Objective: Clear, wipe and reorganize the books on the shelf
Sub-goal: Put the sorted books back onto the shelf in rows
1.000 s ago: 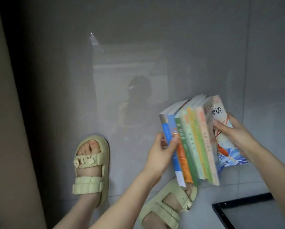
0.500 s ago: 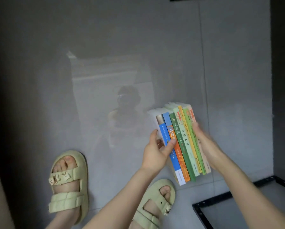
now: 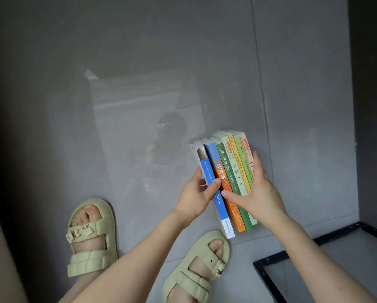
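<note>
Leftmost, a pale green sandal stands on the grey floor. Next, the left hand grips the blue end of a row of books, thumb on a spine, fingers curled round the outer cover. The books are pressed together between both hands, spines facing the camera. The right hand lies open, fingers straight, against the other end. Lower right: a black frame.
</note>
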`<state>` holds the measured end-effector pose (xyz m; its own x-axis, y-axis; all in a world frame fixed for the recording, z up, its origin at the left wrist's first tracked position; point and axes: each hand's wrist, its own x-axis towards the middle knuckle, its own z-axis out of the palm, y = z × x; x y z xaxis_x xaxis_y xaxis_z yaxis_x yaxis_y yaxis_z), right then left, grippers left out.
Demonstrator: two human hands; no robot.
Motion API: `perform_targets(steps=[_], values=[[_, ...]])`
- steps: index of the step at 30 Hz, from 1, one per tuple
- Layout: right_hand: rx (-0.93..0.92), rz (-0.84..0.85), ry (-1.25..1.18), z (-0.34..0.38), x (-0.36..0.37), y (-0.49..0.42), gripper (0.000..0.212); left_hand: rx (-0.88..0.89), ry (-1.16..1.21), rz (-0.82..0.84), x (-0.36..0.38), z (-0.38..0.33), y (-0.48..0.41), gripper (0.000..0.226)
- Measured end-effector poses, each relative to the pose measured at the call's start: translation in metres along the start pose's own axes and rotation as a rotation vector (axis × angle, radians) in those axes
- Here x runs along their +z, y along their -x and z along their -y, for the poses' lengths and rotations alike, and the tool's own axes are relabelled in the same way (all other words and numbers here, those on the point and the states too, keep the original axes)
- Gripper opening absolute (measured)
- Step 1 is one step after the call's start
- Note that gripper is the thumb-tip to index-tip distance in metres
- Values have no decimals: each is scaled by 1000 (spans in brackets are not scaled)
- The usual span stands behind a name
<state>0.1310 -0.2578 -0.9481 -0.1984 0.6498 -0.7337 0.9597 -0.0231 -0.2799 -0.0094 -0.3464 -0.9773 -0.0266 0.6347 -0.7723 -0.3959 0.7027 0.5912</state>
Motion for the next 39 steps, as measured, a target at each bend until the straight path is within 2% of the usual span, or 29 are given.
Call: perform_targets(steps=[2,6,10,13,16,18,20,24,27,30,32,34,37,39], values=[[-7,1,-31,-2,1,-2,118,-9,-64,-23,5,-4,-1,38],[-60,77,-116,-5,-3,-8,102,-12,-70,-184,7,-4,-3,49],[-103,122,-63,-3,1,-11,103,-37,-38,-183,-3,6,2,29],[-109,127,-74,-4,4,-11,102,-75,-21,-164,-14,10,7,24],[-117,134,-95,-6,2,-13,97,-93,-25,-120,-10,10,4,49],[-126,137,-110,-6,0,-14,95,-93,-73,-226,0,7,-1,63],[-139,143,-117,-5,-2,-14,94,-87,-129,-338,6,5,-4,62],[-127,184,-136,-6,-7,-11,90,-85,-141,-336,7,9,-6,59],[-131,179,12,-1,-11,-7,97,-93,-155,-342,8,9,-5,58],[-169,18,291,8,-2,2,100,-105,-187,-347,12,5,-6,55],[-104,-130,325,10,2,6,99,-133,-205,-377,18,1,-7,49],[73,-227,266,3,-6,-1,98,-185,-185,-508,29,-6,-9,47],[330,-266,138,-11,-29,-26,85,-255,-148,-739,48,-15,-13,58],[376,-248,101,-19,-42,-40,71,-279,-196,-800,54,-18,-17,68]])
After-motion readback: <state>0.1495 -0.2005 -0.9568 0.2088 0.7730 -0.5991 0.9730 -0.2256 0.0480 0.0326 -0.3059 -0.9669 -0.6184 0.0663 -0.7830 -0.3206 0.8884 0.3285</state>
